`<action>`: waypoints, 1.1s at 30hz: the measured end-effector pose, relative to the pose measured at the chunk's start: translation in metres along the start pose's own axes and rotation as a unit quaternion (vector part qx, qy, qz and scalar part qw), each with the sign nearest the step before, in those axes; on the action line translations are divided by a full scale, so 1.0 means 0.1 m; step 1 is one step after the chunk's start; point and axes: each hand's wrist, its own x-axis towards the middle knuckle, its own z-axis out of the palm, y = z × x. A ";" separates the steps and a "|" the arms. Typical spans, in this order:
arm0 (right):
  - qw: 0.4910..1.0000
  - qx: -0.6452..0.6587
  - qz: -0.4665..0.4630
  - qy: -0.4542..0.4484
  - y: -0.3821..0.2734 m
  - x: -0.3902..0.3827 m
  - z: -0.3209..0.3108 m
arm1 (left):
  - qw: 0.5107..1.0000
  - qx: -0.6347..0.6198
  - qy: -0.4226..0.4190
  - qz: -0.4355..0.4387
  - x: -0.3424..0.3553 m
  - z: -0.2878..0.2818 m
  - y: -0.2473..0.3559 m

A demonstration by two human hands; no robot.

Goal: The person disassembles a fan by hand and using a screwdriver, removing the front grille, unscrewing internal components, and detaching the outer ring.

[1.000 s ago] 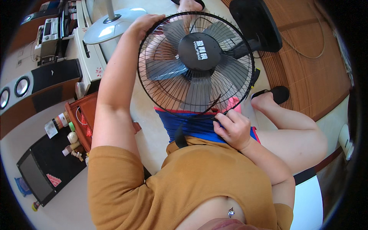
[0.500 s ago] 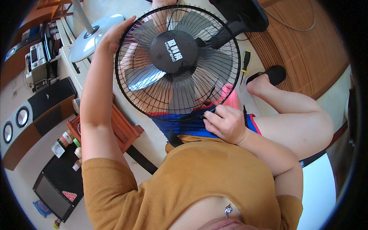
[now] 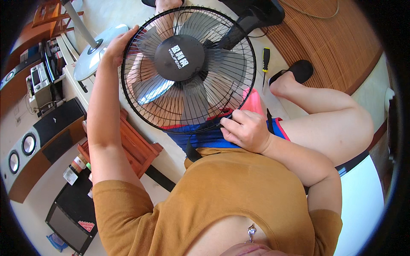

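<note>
An electric fan lies across my lap, with its round black wire guard (image 3: 255, 70), grey translucent blades (image 3: 195, 100) and dark centre hub cap (image 3: 179, 58) facing up. My left hand (image 3: 116, 49) holds the guard's left rim, its fingers partly hidden behind the edge. At the lower right rim, my right hand (image 3: 244, 131) is closed in a pinch, thumb and bent forefinger on the guard's edge. Any small part between those fingertips is hidden. The fan's black stand (image 3: 256, 19) reaches away to the upper right.
A screwdriver (image 3: 266, 59) with a black and yellow handle lies on the floor right of the fan. Something pink (image 3: 253, 103) sits by my thigh. A glass-like round base with a pole (image 3: 102, 51), a wooden stool (image 3: 136, 145) and a tall speaker (image 3: 42, 145) stand left.
The whole view has shifted slightly, so the fan and both hands appear a little farther left. Both hands keep their places on the guard's rim.
</note>
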 end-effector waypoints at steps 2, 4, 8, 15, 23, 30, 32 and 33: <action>1.000 0.002 -0.003 0.003 -0.01 0.00 -0.01 | 1.000 0.011 0.029 0.002 0.05 -0.07 -0.05; 1.000 0.003 -0.002 -0.007 -0.01 -0.01 -0.01 | 0.999 0.031 0.025 0.008 0.05 -0.06 -0.03; 1.000 0.006 0.001 -0.011 0.00 -0.01 -0.01 | 0.997 0.059 0.034 0.028 -0.03 0.03 0.02; 0.999 0.001 0.009 -0.034 -0.05 0.02 -0.02 | 0.999 0.002 0.003 0.035 0.19 -0.18 -0.19; 1.000 -0.013 0.016 -0.014 -0.08 0.07 -0.03 | 0.999 0.016 0.000 0.047 0.12 -0.17 -0.15; 1.000 -0.001 0.010 -0.023 -0.08 0.07 -0.03 | 0.996 0.079 0.011 0.050 0.28 -0.31 -0.22; 1.000 -0.003 0.007 -0.014 -0.07 0.06 -0.02 | 1.000 0.002 0.015 0.016 0.29 -0.25 -0.19; 1.000 -0.002 0.010 -0.016 -0.07 0.06 -0.02 | 1.000 0.005 0.023 0.013 0.28 -0.23 -0.18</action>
